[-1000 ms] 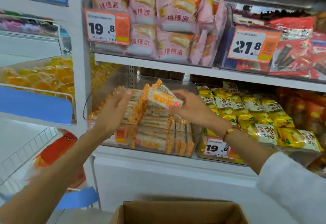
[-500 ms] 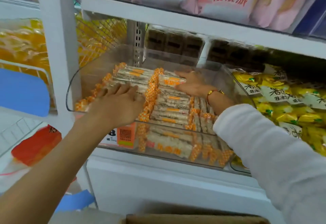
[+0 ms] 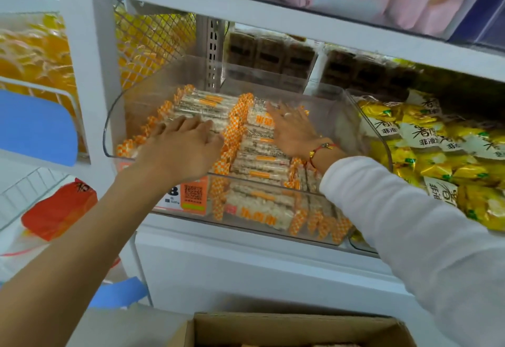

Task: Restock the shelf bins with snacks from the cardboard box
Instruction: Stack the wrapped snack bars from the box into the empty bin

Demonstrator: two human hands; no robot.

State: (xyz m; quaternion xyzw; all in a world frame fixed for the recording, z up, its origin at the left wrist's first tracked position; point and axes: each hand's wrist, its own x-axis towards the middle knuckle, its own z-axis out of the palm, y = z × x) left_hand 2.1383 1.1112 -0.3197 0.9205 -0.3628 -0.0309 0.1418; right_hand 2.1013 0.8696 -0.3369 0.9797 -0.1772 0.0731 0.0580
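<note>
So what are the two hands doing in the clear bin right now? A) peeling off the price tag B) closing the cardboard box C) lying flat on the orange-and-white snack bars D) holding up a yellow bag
C: the left hand and the right hand both lie with straight fingers on top of the snack bars inside the clear bin, gripping nothing.

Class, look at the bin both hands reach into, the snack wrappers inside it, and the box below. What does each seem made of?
Bin: clear, glossy, rigid plastic; the packs show through its walls.
Snack wrappers: thin, shiny film, probably plastic, see-through in the middle with printed orange ends.
Box: brown, matte cardboard, with raw folded flaps.
</note>
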